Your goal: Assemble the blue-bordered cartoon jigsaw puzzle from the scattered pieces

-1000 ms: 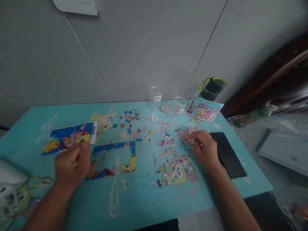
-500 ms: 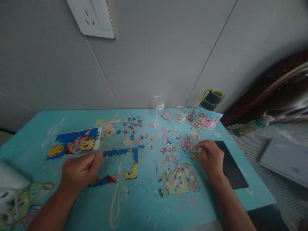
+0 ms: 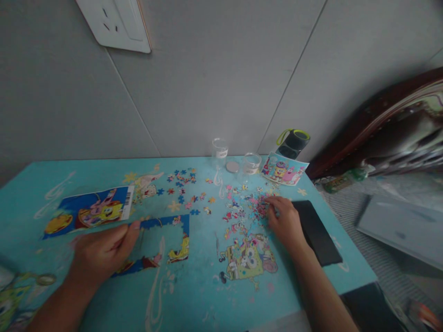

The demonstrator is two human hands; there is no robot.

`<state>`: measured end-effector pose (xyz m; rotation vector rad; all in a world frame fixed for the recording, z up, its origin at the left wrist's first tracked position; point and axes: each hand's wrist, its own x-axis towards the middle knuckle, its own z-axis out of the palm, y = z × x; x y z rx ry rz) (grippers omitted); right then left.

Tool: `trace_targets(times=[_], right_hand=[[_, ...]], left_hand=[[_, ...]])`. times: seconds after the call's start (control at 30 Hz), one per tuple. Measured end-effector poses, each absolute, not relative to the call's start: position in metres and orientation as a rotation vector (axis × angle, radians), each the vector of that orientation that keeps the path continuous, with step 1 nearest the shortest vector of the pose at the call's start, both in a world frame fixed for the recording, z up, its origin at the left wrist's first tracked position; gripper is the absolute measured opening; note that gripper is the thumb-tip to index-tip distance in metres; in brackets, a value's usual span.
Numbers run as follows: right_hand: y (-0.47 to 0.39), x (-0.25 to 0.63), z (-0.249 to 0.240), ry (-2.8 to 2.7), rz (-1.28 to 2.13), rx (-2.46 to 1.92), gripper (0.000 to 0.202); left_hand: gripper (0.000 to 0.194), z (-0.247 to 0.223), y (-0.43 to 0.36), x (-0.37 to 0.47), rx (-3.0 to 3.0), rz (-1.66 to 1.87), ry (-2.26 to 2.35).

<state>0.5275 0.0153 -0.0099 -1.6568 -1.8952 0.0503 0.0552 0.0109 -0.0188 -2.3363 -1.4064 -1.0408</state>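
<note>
My left hand [image 3: 105,249] is closed, thumb against bent fingers, above the left side of a partly joined puzzle frame [image 3: 186,230]; whatever it may pinch is too small to name. A puzzle picture sheet [image 3: 100,208] lies just behind it. Bent over the right edge of a heap of small colourful puzzle pieces [image 3: 238,214] is my right hand [image 3: 284,219], its fingertips among the pieces. I cannot make out whether it holds one. Several loose blue and multicoloured pieces [image 3: 182,177] are spread between the frame and the heap.
Two clear jars [image 3: 219,152] and a round lid [image 3: 232,166] stand near the wall. A second picture card [image 3: 284,170] leans by a dark speaker-like cylinder [image 3: 293,144]. A black flat case [image 3: 316,233] lies right of my right hand. A wall socket [image 3: 116,23] is above.
The view has shifted slightly to the right. My right hand has moved left, further over the heap, with its fingers reaching in among the pieces. My left hand stays closed by the frame.
</note>
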Motion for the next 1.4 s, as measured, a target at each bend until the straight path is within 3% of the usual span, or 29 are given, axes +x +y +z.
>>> trace_targets(times=[0.47, 1.4], right_hand=[[0.010, 0.518, -0.002, -2.070, 0.196, -1.580, 0.025], [0.005, 0.526, -0.002, -1.906, -0.034, -1.671, 0.019]], left_hand=[[0.052, -0.020, 0.013, 0.056, -2.355, -1.018, -1.376], [0.050, -0.017, 0.014, 0.060, -2.387, -1.008, -1.349]])
